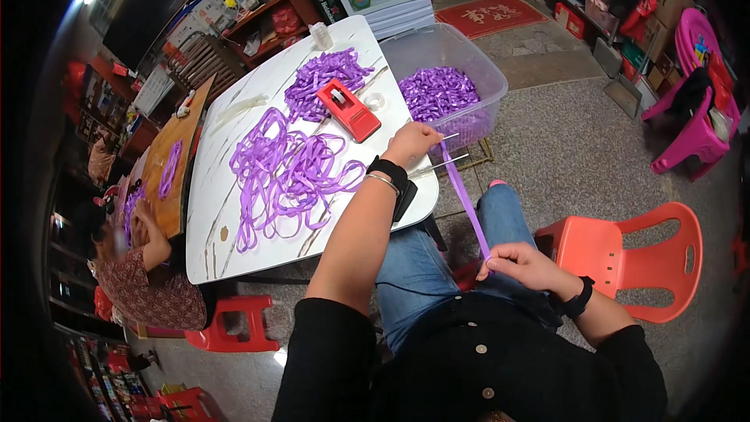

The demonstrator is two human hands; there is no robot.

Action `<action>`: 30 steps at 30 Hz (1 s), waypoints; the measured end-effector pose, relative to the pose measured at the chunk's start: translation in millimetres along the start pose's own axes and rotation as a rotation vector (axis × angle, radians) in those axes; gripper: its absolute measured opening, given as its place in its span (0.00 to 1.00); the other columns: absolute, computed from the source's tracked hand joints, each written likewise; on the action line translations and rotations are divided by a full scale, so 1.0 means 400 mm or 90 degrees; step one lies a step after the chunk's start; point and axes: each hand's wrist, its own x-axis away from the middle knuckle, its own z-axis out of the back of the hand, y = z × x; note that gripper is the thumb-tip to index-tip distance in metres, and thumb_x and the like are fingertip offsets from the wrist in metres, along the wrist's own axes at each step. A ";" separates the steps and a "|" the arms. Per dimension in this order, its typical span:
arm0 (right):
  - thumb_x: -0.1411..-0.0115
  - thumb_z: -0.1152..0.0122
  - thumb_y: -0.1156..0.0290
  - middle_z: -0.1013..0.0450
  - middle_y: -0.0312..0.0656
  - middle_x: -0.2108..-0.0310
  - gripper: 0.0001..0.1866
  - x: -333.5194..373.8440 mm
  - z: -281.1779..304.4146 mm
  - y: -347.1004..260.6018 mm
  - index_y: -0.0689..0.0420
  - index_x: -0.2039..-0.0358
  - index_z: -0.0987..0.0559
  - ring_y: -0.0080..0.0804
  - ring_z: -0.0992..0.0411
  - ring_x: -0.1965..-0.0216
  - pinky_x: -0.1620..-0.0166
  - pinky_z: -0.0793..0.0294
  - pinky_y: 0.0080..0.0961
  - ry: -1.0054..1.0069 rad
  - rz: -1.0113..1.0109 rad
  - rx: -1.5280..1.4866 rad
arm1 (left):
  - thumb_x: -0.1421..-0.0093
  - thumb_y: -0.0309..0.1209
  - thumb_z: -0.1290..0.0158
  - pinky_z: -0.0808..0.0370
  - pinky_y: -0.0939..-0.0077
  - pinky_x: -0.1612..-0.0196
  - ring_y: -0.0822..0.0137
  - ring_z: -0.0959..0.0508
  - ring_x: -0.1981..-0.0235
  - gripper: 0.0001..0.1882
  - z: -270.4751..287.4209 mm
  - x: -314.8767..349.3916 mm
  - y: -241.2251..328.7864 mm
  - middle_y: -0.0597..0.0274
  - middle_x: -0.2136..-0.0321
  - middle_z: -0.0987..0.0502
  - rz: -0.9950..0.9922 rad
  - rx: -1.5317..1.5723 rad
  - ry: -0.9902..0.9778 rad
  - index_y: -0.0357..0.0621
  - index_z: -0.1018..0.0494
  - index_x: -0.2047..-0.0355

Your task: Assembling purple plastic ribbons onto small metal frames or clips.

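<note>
A purple ribbon (pixel 466 199) runs taut between my two hands beyond the table's right edge. My left hand (pixel 414 144) is closed, pinching its upper end beside two thin metal rods (pixel 449 163) that stick out past the edge. Lower down, over my thigh, my right hand (pixel 522 262) pinches the ribbon between thumb and fingers. Left of my forearm lies a loose tangle of purple ribbon (pixel 269 172). Behind it sit a heap of short folded purple ribbon pieces (pixel 312 82) and a red tape dispenser (pixel 355 119).
A clear plastic bin (pixel 488 70) of purple ribbon pieces stands beside the white table (pixel 223 242). At my right is an orange chair (pixel 586 254). Another person (pixel 148 281) sits at a wooden table (pixel 176 164) on the left, near a red stool (pixel 242 324).
</note>
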 end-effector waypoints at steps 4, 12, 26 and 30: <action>0.44 0.51 0.70 0.28 0.39 0.74 0.08 0.042 -0.032 -0.040 0.58 0.74 0.24 0.31 0.31 0.68 0.60 0.34 0.25 0.047 0.135 0.293 | 0.53 0.43 0.46 0.33 0.75 0.70 0.70 0.27 0.77 0.14 -0.002 -0.011 -0.007 0.66 0.81 0.25 0.004 -0.016 0.010 0.46 0.23 0.76; 0.51 0.43 0.70 0.28 0.36 0.70 0.04 0.093 -0.051 -0.036 0.54 0.76 0.23 0.32 0.32 0.63 0.60 0.37 0.27 0.131 0.240 0.451 | 0.54 0.41 0.46 0.32 0.75 0.68 0.69 0.25 0.75 0.14 -0.001 -0.012 -0.003 0.63 0.79 0.24 0.008 -0.005 0.007 0.46 0.23 0.73; 0.53 0.39 0.71 0.35 0.34 0.77 0.06 0.096 -0.062 -0.020 0.53 0.71 0.20 0.27 0.36 0.69 0.62 0.39 0.23 0.112 0.188 0.352 | 0.54 0.41 0.45 0.32 0.75 0.70 0.70 0.26 0.77 0.12 0.000 -0.016 -0.013 0.63 0.81 0.25 -0.019 -0.014 0.010 0.46 0.24 0.76; 0.52 0.40 0.71 0.33 0.35 0.79 0.06 0.101 -0.059 -0.044 0.53 0.71 0.20 0.27 0.35 0.72 0.64 0.37 0.22 0.142 0.206 0.320 | 0.53 0.41 0.46 0.32 0.75 0.70 0.70 0.26 0.77 0.12 0.004 -0.001 0.017 0.63 0.81 0.25 0.011 -0.022 0.001 0.46 0.24 0.76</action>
